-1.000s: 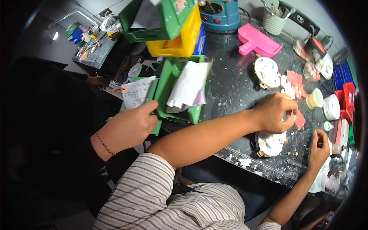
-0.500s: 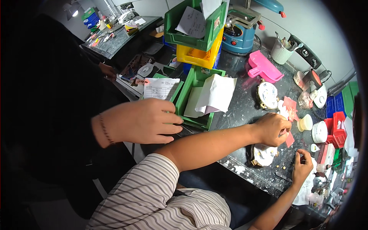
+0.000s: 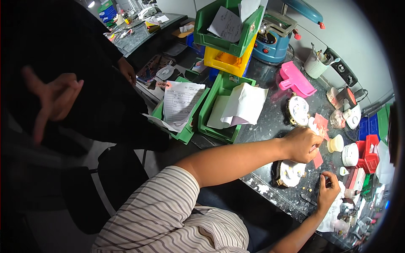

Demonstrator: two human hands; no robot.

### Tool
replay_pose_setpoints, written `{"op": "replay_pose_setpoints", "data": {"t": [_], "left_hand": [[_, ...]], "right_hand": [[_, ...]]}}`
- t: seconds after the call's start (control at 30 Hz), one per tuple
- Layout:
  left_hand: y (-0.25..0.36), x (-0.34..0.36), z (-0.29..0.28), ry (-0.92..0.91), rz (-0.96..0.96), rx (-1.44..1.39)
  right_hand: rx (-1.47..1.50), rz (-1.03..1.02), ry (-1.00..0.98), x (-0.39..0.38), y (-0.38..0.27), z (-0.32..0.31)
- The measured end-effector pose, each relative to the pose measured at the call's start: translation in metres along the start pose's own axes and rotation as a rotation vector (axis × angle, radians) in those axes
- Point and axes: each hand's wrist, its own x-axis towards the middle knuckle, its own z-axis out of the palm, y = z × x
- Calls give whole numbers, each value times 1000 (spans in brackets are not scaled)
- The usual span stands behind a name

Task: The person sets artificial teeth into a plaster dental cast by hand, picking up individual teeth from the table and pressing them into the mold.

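Note:
My left hand (image 3: pixel 300 145) is closed, its curled fingers hiding whatever they may hold. It hovers by pink wax-like sheets (image 3: pixel 320 122) and a white plaster cast (image 3: pixel 291 172) in a brass-coloured frame. A second framed white cast (image 3: pixel 299 111) sits farther back. My right hand (image 3: pixel 329 192) rests at the bench's right side, thumb and forefinger curved with a gap between them and nothing visible inside. Close to it are small yellowish bits (image 3: pixel 307 189) and a narrow metal blade-like tool (image 3: pixel 309 199). A cream cup (image 3: pixel 336 143) and a round white tub (image 3: pixel 350 155) stand to the right.
Green bins (image 3: pixel 219 122) with papers, a stacked yellow bin (image 3: pixel 225 59), a pink dustpan (image 3: pixel 295 80) and a blue machine (image 3: pixel 272 44) line the bench. Red bins (image 3: pixel 369 156) and clutter crowd the right. A person in black stands left, one hand (image 3: pixel 55 101) raised.
The other person's hand has moved away from above my left arm to the far left, uncovering the paper-filled green bin and a black chair. My hands hold nearly the same pose.

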Motion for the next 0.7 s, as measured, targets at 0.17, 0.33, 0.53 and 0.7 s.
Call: {"op": "replay_pose_setpoints", "data": {"t": [0.17,0.33,0.53,0.7], "left_hand": [[1,-1,-2,-23,-21,14],[0,-1,-1,-42,-34,32],[1,0,2,-57,-37,36],[-1,-2,-1,-24,-19,22]], "right_hand": [[-9,-22,-26,-2,-5,-1],[-6,-15,-22,-3,0,-1],[-24,-68,-46,-3,2,-1],[9,-29,76,-4,1,-1]]}}
